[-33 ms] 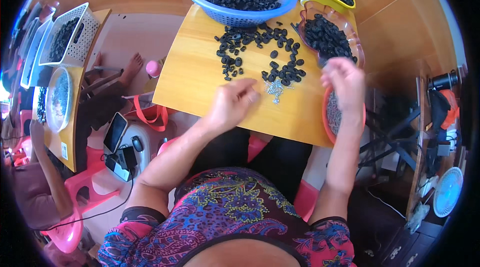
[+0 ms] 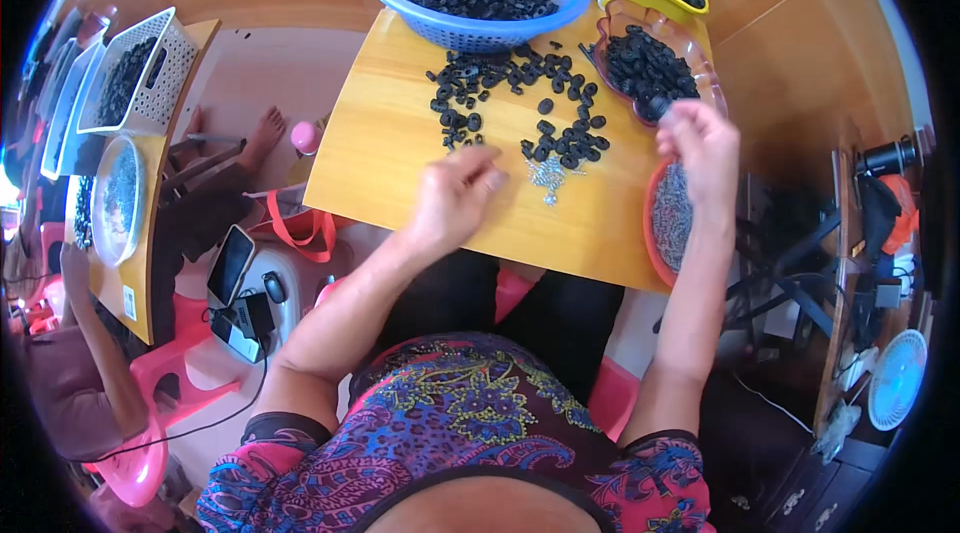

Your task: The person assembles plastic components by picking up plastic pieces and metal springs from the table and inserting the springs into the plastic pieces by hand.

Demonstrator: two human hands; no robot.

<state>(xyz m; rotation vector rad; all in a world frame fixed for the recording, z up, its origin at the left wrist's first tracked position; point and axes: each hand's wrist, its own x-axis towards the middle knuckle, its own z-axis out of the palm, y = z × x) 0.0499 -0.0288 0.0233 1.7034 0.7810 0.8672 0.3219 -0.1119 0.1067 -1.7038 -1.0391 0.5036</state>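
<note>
Small black ring-like parts lie scattered over the wooden table, beside a little heap of silvery metal bits. My left hand is over the table near the left group of black parts, fingers curled and thumb near the index; anything between them is hidden. At the near edge of a pinkish see-through tray piled with black oval parts is my right hand, its fingers drawn together and slightly blurred. A dark part shows right by its fingertips; whether it is gripped is unclear.
A blue basket and a yellow basket, both full of black parts, stand at the back. An orange-red bowl of small grey pieces is under my right forearm. At left, another person sits by a second table.
My right hand has shifted slightly right, uncovering more of the orange-red bowl. My left hand has drawn a little to the left.
</note>
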